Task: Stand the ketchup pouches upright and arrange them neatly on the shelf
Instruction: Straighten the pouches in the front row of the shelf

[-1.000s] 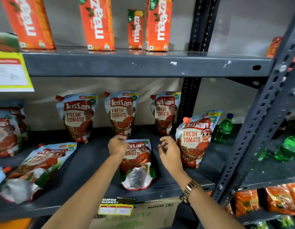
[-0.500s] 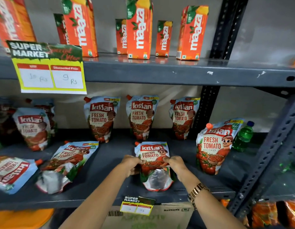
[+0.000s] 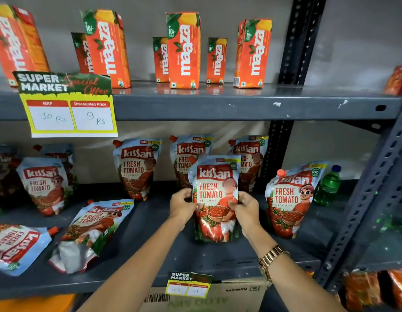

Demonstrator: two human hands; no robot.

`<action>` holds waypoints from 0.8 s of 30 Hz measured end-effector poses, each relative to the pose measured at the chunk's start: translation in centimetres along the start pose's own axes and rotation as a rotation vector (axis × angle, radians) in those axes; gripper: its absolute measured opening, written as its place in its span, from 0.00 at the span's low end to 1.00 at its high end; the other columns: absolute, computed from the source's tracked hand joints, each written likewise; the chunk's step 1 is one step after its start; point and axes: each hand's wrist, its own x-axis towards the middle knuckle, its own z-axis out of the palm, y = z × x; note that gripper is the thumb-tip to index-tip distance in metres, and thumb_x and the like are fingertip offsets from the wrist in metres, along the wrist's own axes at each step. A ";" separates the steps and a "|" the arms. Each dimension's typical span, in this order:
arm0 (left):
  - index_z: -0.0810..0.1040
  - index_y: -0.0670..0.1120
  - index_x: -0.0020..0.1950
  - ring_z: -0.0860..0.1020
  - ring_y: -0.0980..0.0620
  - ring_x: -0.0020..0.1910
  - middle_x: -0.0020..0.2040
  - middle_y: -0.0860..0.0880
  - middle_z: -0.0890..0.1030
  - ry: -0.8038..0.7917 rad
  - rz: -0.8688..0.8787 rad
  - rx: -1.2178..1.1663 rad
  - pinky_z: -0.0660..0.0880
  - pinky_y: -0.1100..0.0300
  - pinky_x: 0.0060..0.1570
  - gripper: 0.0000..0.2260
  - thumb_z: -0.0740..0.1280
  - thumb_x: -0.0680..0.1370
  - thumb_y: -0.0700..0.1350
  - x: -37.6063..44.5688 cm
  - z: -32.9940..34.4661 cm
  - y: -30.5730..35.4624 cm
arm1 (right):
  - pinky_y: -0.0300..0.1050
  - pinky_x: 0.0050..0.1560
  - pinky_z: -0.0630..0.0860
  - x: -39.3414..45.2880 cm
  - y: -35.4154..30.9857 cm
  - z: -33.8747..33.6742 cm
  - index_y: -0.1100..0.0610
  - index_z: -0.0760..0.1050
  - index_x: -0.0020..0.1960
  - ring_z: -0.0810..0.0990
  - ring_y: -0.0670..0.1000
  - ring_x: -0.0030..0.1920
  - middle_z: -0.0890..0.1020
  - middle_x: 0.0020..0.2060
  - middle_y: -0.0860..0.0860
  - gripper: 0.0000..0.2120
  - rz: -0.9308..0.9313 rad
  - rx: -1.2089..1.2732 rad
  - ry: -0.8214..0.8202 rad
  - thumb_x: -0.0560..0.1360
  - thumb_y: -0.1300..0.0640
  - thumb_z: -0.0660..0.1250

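A Kissan ketchup pouch stands upright at the middle of the grey shelf, held from both sides. My left hand grips its left edge and my right hand grips its right edge. Three pouches stand along the back wall, and one more upright pouch stands to the right. Further left another pouch stands upright. Two pouches lie flat: one left of my arms and one at the far left edge.
Orange Maaza juice cartons line the upper shelf, with a yellow price tag hanging from its edge. A green bottle stands at the right by the slanted metal upright. A small price tag sits on the shelf's front edge.
The pouch that lay flat between my hands has been gripped on both sides and raised upright. The view has shifted left and up.
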 end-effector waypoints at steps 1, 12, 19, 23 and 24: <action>0.77 0.40 0.54 0.76 0.52 0.48 0.51 0.49 0.77 0.001 0.047 0.025 0.76 0.57 0.52 0.18 0.72 0.66 0.29 0.2 0.1 0.3 | 0.52 0.49 0.78 0.2 -0.3 -0.1 0.62 0.76 0.49 0.79 0.53 0.41 0.82 0.47 0.59 0.10 -0.027 0.009 0.027 0.71 0.72 0.64; 0.75 0.42 0.56 0.76 0.54 0.43 0.49 0.48 0.78 -0.050 0.129 0.112 0.76 0.59 0.45 0.16 0.69 0.70 0.31 1.0 1.2 -1.2 | 0.48 0.55 0.77 1.0 1.1 -0.6 0.61 0.71 0.57 0.78 0.54 0.54 0.80 0.54 0.60 0.15 -0.087 -0.113 0.056 0.72 0.70 0.65; 0.76 0.39 0.56 0.78 0.51 0.43 0.51 0.43 0.79 -0.035 0.122 0.098 0.76 0.57 0.48 0.17 0.72 0.69 0.32 1.2 -1.4 -1.1 | 0.49 0.51 0.77 -1.9 0.8 0.9 0.59 0.68 0.57 0.76 0.57 0.53 0.73 0.56 0.58 0.18 -0.443 -0.333 0.373 0.69 0.69 0.66; 0.77 0.38 0.54 0.78 0.49 0.42 0.52 0.38 0.81 0.090 0.113 0.091 0.75 0.60 0.44 0.14 0.71 0.70 0.32 1.7 -4.9 -1.3 | 0.37 0.42 0.75 -2.7 0.4 2.7 0.60 0.70 0.54 0.77 0.57 0.51 0.74 0.53 0.59 0.13 -0.549 -0.423 0.268 0.71 0.67 0.65; 0.78 0.37 0.53 0.77 0.49 0.43 0.52 0.37 0.81 0.126 0.104 0.086 0.75 0.61 0.43 0.13 0.71 0.70 0.32 1.7 -6.0 -1.4 | 0.35 0.40 0.74 -3.0 0.3 3.4 0.60 0.71 0.54 0.77 0.58 0.50 0.75 0.53 0.59 0.12 -0.548 -0.433 0.236 0.71 0.66 0.65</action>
